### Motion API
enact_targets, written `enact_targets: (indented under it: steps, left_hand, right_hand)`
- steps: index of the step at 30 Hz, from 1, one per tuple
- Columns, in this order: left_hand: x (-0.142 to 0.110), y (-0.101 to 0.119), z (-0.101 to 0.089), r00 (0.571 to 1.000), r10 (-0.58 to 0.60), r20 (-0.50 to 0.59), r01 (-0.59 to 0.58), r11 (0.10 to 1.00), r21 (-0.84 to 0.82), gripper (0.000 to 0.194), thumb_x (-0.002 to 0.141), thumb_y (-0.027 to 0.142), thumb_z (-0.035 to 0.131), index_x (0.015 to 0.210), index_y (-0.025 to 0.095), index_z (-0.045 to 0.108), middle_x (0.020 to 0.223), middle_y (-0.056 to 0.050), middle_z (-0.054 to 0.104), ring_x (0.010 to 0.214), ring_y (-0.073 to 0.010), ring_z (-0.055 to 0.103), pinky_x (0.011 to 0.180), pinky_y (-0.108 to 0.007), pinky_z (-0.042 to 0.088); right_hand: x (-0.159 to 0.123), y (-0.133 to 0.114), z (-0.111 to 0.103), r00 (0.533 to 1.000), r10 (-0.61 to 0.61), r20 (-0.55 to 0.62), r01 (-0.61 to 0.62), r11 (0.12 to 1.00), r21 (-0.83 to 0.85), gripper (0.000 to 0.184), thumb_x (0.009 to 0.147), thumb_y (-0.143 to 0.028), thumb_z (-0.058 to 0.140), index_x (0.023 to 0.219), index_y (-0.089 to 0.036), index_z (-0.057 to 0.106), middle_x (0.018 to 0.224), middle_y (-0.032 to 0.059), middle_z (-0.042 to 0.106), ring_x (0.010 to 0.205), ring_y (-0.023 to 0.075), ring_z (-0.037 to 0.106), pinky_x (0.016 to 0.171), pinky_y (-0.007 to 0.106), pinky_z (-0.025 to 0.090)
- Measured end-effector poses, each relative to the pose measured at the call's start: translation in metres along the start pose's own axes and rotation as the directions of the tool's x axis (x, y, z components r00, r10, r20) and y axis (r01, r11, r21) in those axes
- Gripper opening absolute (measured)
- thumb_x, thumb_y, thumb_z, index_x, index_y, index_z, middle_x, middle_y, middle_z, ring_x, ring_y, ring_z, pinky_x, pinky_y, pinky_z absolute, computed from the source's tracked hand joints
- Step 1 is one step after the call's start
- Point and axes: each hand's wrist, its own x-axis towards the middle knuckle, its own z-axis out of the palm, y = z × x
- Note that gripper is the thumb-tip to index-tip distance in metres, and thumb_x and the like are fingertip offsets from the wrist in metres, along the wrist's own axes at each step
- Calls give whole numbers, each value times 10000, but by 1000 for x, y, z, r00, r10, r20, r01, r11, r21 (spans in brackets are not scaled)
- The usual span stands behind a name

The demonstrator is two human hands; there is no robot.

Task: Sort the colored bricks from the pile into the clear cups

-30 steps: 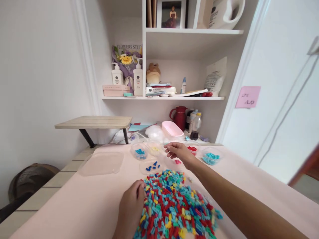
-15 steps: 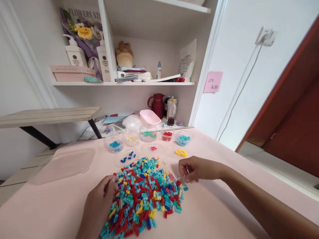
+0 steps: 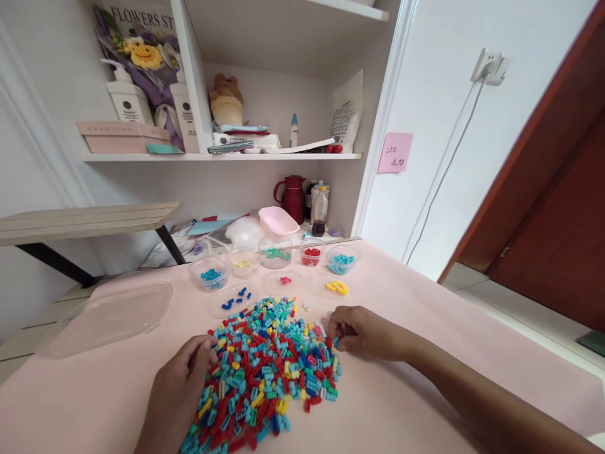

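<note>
A heap of small toy building bricks (image 3: 265,372) in red, turquoise, blue, yellow and green lies on the pink tabletop. My left hand (image 3: 182,384) rests at the heap's left edge, fingers curled in with thumb and fingertips close together; whatever they hold, if anything, is hidden. At the right edge, my right hand (image 3: 362,333) is bent down with its fingertips drawn together among the outermost bricks. What lies in its pinch is too small and covered to make out.
Behind the heap stand clear tubs of sorted bricks: blue (image 3: 209,276), pale yellow, green (image 3: 276,253), red (image 3: 312,253) and turquoise (image 3: 343,260). Lids hold dark blue, pink and yellow bricks (image 3: 337,288). A large clear lid (image 3: 111,318) lies left. A pink basin (image 3: 278,221) stands at the back.
The whole view has shifted slightly. My right hand has come a little closer to the heap's right edge, its fingers now over the outer bricks. My left hand stays beside the heap.
</note>
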Motion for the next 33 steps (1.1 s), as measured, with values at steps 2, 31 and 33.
enact_targets:
  steps: [2,31,33]
  left_hand:
    - [0,0,0,1000,-2,2,2,1000,5,435,769,598,398,922,266,634,794,23,709,817,-195,655,739,-258,458]
    - [5,2,-4,1000,1,-30,0,1000,13,466,701,618,417,850,262,678,744,5,734,767,-212,695,698,-259,521]
    - [4,2,-4,999,6,-33,-5,999,32,466,707,613,406,851,261,675,750,5,731,782,-212,688,713,-262,513]
  right_hand:
    - [5,-2,0,1000,-26,-6,26,1000,3,177,693,-139,611,860,-198,619,797,-1,595,679,124,533,580,217,394]
    - [78,45,-91,638,256,-726,10,940,340,339,780,-335,591,1098,-218,595,968,43,620,652,132,618,533,251,443]
    - [71,45,-82,615,276,-739,80,910,407,317,803,-353,562,1079,-203,600,944,44,610,653,128,616,533,245,445]
